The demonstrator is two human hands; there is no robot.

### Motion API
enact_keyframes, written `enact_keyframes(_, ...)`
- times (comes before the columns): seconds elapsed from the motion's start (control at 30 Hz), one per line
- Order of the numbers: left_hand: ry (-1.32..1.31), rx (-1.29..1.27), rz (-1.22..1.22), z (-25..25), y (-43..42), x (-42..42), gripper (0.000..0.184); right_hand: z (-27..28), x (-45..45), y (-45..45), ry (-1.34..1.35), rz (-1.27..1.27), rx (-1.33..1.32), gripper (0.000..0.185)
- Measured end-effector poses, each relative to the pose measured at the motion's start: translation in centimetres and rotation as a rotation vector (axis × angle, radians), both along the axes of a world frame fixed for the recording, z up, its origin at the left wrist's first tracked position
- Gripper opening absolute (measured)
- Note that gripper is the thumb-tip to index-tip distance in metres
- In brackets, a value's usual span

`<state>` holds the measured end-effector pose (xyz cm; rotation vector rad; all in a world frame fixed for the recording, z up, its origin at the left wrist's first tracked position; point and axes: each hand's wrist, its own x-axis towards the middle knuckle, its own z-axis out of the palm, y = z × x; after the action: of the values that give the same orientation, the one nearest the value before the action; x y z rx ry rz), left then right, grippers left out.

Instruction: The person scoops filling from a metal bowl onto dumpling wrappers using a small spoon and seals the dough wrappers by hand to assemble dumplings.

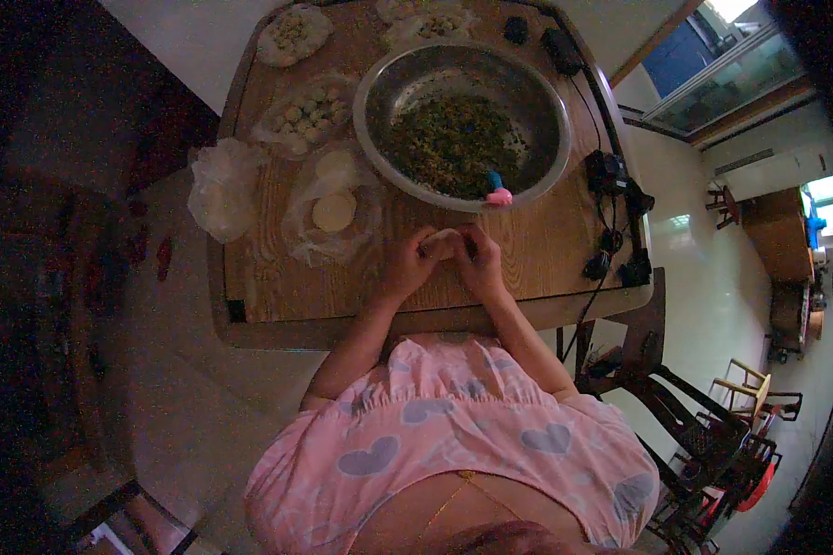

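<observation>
My left hand (411, 265) and my right hand (480, 263) meet over the table's near part. Their fingertips pinch a small pale dumpling (441, 242), mostly covered by the fingers. Just beyond them stands a wide metal basin (368, 139) with chopped green filling (449, 139) in it. A utensil with a pink and blue handle (498, 193) leans on the basin's near rim. To the left of my hands, round dough wrappers (334, 212) lie on a plastic bag (319, 245).
Several small dumplings (310, 118) sit on plastic at the left, with more bags (293, 35) at the far edge. A crumpled bag (222, 192) lies by the left edge. Black cables and adapters (606, 173) line the right side. A dark chair (639, 361) stands at the right.
</observation>
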<state>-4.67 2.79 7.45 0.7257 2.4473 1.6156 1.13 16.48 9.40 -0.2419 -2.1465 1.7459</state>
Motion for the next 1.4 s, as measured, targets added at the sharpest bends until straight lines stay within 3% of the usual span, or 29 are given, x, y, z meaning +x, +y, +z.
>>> enact_keyframes(0.17, 0.046, 0.102, 0.027, -2.3, 0.3, -0.3, 0.032, -0.3, 0.0, 0.0, 0.030, -0.007, 0.092, 0.009)
enact_keyframes(0.27, -0.096, 0.071, 0.026, -0.3, 0.0, 0.1, 0.031, 0.3, 0.0, -0.1, 0.061, -0.011, 0.146, 0.009)
enact_keyframes(0.37, -0.075, 0.314, -0.025, -2.2, 0.4, 0.0, 0.030, 0.3, 0.0, 0.0, 0.054, -0.009, 0.155, 0.010)
enact_keyframes(0.53, -0.092, 0.197, -0.023, -1.7, 0.2, 0.0, 0.031, 0.1, 0.0, -0.2, 0.037, -0.013, -0.010, 0.009)
enact_keyframes(0.77, -0.049, 0.138, -0.019, -1.4, 0.1, 0.1, 0.030, 0.0, 0.0, 0.0, 0.019, -0.024, 0.107, 0.008)
enact_keyframes(0.97, -0.069, 0.317, -0.021, -2.5, 0.3, -0.2, 0.032, 0.3, 0.0, -0.1, 0.023, -0.017, 0.119, 0.010)
enact_keyframes(1.07, -0.061, 0.193, 0.007, -3.5, 0.2, -0.3, 0.033, 0.7, 0.0, -0.1, -0.011, -0.004, 0.117, 0.011)
enact_keyframes(1.17, -0.077, 0.130, -0.053, 0.3, 0.1, 0.1, 0.032, 1.3, 0.0, -0.3, 0.048, -0.009, 0.107, 0.011)
enact_keyframes(1.27, -0.018, 0.083, 0.037, -1.0, 0.2, 0.2, 0.031, 0.4, -0.1, -0.1, 0.071, -0.021, 0.138, 0.011)
enact_keyframes(1.37, -0.151, 0.283, -0.007, -6.4, 0.6, -0.5, 0.033, -0.1, 0.0, 0.0, 0.063, -0.010, 0.132, 0.011)
enact_keyframes(1.4, -0.151, 0.276, -0.010, -6.1, 0.5, -0.6, 0.033, -0.1, 0.0, 0.1, 0.041, -0.007, 0.140, 0.011)
